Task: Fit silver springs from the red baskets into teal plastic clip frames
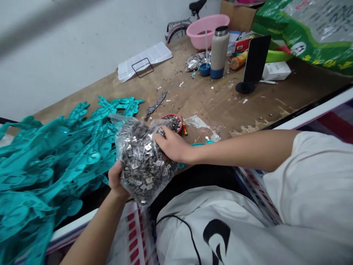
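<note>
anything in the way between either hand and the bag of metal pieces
Nothing visible: the left hand and right hand both hold the clear bag of metal pieces directly. The teal plastic parts lie to the left, and the red bowl sits just beyond the bag.

- The bag [119,129] in my grip is clear, its metal pieces [146,162] silver and dark grey.
- At 9 o'clock from it, my plastic pile [82,154] is bright teal.
- At 2 o'clock I see a bowl [181,127] with a red rim; farther out, a green sack [325,51] with yellow lettering.
- At 1 o'clock, a pink basin [195,38] and a beige bottle [219,49], blue at its base.
- At 4 o'clock, my white shirt [242,209] carries a black print [217,228].
- At 6 o'clock, white sheeting [125,235] has rows of red blocks.
</note>
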Action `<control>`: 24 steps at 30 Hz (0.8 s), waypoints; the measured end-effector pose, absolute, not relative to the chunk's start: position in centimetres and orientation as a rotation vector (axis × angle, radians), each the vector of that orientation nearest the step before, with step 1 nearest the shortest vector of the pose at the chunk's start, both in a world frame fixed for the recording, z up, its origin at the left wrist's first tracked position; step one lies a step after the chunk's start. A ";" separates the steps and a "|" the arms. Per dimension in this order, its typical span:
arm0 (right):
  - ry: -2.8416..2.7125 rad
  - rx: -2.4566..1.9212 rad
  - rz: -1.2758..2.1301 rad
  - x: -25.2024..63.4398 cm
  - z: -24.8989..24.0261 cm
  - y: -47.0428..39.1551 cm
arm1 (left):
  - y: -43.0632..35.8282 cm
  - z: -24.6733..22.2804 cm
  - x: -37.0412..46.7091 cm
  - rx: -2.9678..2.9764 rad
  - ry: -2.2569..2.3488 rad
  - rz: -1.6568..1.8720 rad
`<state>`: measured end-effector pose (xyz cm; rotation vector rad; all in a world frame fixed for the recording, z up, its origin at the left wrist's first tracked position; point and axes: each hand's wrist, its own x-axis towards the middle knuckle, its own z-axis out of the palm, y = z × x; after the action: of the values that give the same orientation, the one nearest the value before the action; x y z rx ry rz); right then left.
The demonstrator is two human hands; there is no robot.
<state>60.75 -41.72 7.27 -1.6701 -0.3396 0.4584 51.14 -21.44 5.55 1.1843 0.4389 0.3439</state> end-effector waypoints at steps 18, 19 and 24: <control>-0.410 -1.696 0.437 61.6 7.3 -41.6 | -21.7 5.2 51.1 1.276 0.429 0.449; -0.412 -1.694 0.437 61.6 7.3 -41.6 | -21.8 5.3 51.0 1.276 0.425 0.452; -0.423 -1.704 0.454 61.6 7.6 -41.7 | -22.4 6.0 51.0 1.266 0.447 0.428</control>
<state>61.61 -41.66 7.56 -1.7041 -0.4235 0.4542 50.97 -22.36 5.97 1.2660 0.4469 0.4284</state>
